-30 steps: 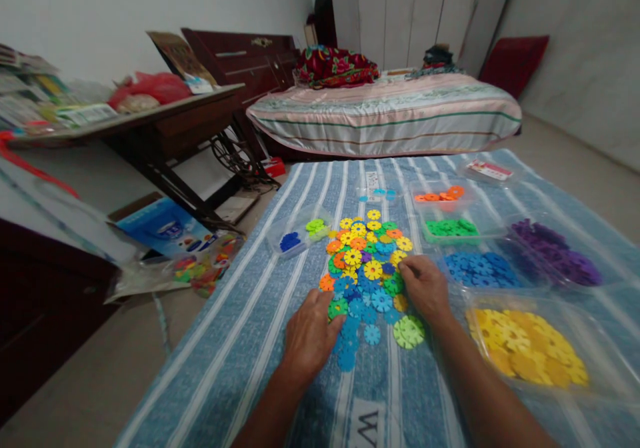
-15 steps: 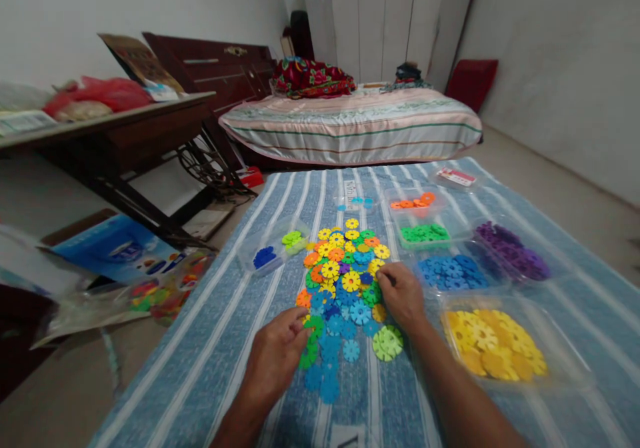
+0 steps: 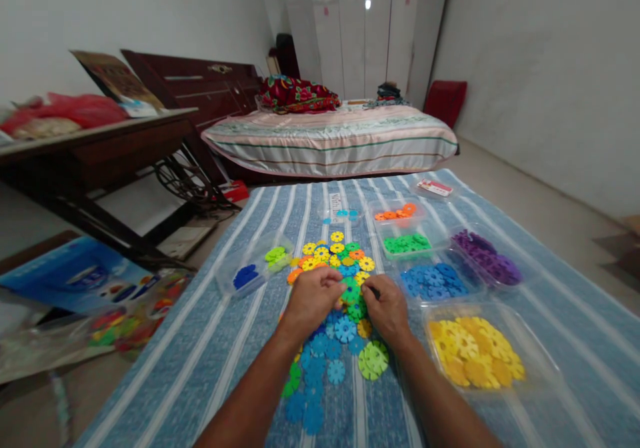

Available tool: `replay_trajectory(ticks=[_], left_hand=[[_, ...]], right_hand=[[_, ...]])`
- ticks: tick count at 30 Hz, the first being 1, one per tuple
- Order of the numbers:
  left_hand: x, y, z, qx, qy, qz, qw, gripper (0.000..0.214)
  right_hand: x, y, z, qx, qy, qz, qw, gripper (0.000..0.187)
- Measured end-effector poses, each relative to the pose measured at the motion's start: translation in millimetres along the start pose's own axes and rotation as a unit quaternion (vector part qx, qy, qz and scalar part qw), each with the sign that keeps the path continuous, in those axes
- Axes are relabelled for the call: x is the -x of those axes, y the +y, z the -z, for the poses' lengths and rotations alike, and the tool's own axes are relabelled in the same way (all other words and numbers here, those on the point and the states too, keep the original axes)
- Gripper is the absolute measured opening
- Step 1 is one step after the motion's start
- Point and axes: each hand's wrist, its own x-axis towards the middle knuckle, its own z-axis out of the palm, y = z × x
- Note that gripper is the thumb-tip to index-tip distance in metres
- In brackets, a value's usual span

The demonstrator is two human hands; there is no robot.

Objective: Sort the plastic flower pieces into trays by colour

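A heap of colourful snowflake-shaped plastic discs [image 3: 336,256] lies on a blue striped cloth [image 3: 220,341]. My left hand [image 3: 311,299] rests on the middle of the heap, fingers curled down onto the discs. My right hand [image 3: 386,309] sits just beside it, thumb and fingers pinched together at the heap's right side. A green disc [image 3: 350,292] shows between the two hands. What either hand grips is hidden. Blue discs [image 3: 320,361] and a lime cluster [image 3: 373,359] lie near my wrists.
Clear trays stand to the right: yellow discs [image 3: 473,349], blue [image 3: 433,281], purple [image 3: 486,265], green [image 3: 407,243], orange [image 3: 397,211]. A small tray [image 3: 253,273] with dark blue and lime discs sits left. A bed [image 3: 330,138] lies behind and a dark table [image 3: 100,148] stands left.
My left hand has moved from the heap's near left edge up to its middle, close beside my right hand. My right hand stayed at the heap's right side. The view tilted up.
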Motion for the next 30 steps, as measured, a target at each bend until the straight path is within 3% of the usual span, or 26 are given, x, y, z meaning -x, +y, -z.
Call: replay_trajectory(ticks=[4, 7, 9, 12, 16, 20, 25, 30], left_hand=[[-35, 45, -41.7, 0.098, -0.004, -0.059, 0.993, 0.012], [-41, 56, -50.9, 0.088, -0.010, -0.088, 0.992, 0.008], [-34, 48, -43.0, 0.040, -0.016, -0.108, 0.993, 0.009], [-15, 19, -15.9, -0.053, 0.001, -0.118, 0.992, 0.013], [17, -23, 29.9, -0.147, 0.031, -0.069, 0.986, 0.020], [52, -49, 64.4, -0.221, 0.052, -0.022, 0.974, 0.025], [92, -64, 76.3, -0.356, 0.024, 0.039, 0.933, 0.024], [105, -74, 70.9, -0.411, 0.011, 0.057, 0.910, 0.022]], right_hand=[[0, -3, 2, 0.000, 0.008, -0.001, 1.000, 0.016], [-1, -4, 3, 0.003, 0.007, 0.001, 1.000, 0.016], [-1, -3, 3, 0.005, 0.000, -0.004, 1.000, 0.017], [1, -2, 5, 0.005, -0.007, -0.010, 1.000, 0.018], [4, -1, 7, 0.007, -0.008, -0.015, 1.000, 0.019], [5, -1, 10, 0.013, -0.014, -0.012, 1.000, 0.021], [4, 1, 10, 0.010, -0.007, -0.002, 1.000, 0.022], [3, 1, 7, 0.002, -0.007, -0.007, 1.000, 0.020]])
